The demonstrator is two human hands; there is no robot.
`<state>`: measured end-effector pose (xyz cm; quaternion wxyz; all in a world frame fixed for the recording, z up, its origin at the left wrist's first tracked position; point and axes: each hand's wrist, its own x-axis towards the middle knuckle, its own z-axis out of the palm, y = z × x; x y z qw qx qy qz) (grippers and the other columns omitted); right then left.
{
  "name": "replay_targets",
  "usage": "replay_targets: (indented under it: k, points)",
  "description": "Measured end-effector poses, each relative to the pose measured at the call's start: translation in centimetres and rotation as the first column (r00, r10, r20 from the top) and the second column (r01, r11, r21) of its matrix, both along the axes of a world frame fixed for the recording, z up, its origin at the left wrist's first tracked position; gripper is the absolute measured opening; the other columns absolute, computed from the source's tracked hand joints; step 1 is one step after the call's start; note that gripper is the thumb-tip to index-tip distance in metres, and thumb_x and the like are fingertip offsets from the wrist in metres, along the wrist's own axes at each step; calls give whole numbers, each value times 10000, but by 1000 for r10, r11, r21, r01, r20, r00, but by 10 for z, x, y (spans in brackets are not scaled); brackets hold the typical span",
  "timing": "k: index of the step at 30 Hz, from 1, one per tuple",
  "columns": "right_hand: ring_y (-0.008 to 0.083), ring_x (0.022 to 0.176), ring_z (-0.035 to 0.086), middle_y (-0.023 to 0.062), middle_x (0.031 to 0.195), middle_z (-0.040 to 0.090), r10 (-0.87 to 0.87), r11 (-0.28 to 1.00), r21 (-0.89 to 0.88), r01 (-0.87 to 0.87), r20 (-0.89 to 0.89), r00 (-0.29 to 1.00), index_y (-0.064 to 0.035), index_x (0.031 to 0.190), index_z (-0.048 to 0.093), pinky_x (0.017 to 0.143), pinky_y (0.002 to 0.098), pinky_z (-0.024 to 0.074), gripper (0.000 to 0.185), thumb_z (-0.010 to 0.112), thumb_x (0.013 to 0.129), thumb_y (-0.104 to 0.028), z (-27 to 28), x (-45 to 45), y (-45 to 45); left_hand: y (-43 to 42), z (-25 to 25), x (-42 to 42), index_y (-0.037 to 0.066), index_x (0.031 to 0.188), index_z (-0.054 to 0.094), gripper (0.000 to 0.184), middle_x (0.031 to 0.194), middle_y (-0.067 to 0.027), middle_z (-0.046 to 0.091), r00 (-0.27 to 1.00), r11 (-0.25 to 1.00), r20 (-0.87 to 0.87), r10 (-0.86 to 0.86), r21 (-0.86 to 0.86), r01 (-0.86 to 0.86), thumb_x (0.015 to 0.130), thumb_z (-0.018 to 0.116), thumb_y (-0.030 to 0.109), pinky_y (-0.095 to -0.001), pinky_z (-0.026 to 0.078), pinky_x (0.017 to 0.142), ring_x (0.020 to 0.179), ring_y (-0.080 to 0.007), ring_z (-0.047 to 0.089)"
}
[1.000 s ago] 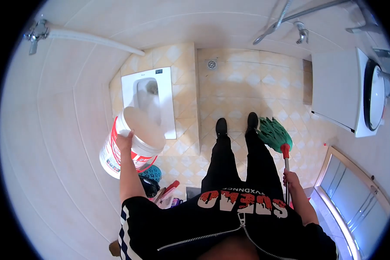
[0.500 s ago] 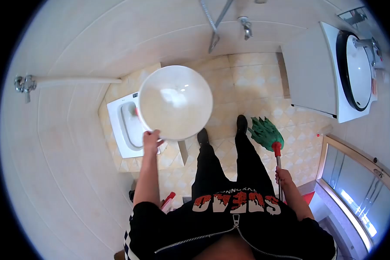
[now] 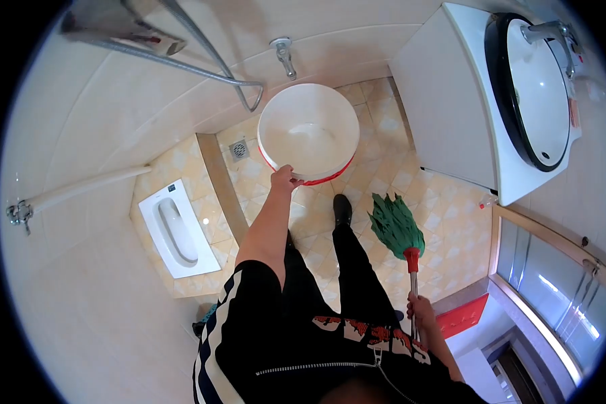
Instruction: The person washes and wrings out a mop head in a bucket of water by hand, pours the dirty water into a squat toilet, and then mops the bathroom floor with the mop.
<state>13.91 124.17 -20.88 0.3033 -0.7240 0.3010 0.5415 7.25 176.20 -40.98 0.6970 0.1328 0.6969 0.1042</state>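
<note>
My left hand [image 3: 286,178] grips the near rim of a large white bucket [image 3: 276,138] with a red band round its outside. The bucket's mouth faces up, and a little cloudy liquid seems to lie at its bottom. Whether its base touches the floor I cannot tell. In my right hand [image 3: 421,311] is the metal handle of a mop [image 3: 398,229]. Its green cloth head points away from me, joined to the handle by a red collar.
A squat toilet [image 3: 176,229] is set in a raised tiled step at left. Beyond the bucket a wall tap [image 3: 285,60] sticks out, with a floor drain [image 3: 239,151] below left. At right stand a washbasin [image 3: 542,94] on a white cabinet [image 3: 444,101] and a glass door [image 3: 552,283].
The bucket has moved right in my left hand, from beside the squat toilet to below the wall tap. My view has shifted too. The mop stays in my right hand.
</note>
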Motion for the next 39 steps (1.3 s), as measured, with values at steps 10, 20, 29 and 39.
replay_targets:
  k: [10,20,29,39]
  points:
    - [125,383,403,20,532,423,-264,961,-93,259,-43,964,-71,749,445,350,263,318,264,561,844,-288,-10,-11,1,-6,-92,57,-50,1112,393,358,1089,-218,478,977,997,203,60,29,-67,796,501,80,-510,500,775,966,-369,519]
    - [136,383,409,27,531,426,-239,969,-76,234,-66,969,-57,755,466,346,273,332,276,569,838,-300,-28,-21,21,36,-45,53,-42,1106,428,387,970,-190,515,719,211,-695,-3,703,680,836,536,213,-306,471,655,777,-248,547]
    - [136,389,423,25,526,439,-144,985,83,149,-56,988,-31,761,482,357,275,340,314,558,832,-327,-29,-14,30,119,227,118,-1,713,552,328,523,-29,490,702,157,-515,-492,740,653,882,497,274,-243,373,410,427,-108,452]
    - [117,400,405,15,567,445,-147,983,95,158,-111,983,-53,810,477,368,267,340,280,562,837,-318,-34,-12,33,120,225,166,25,685,515,305,564,-54,505,866,711,39,-498,590,382,890,475,247,-281,390,396,434,-150,465]
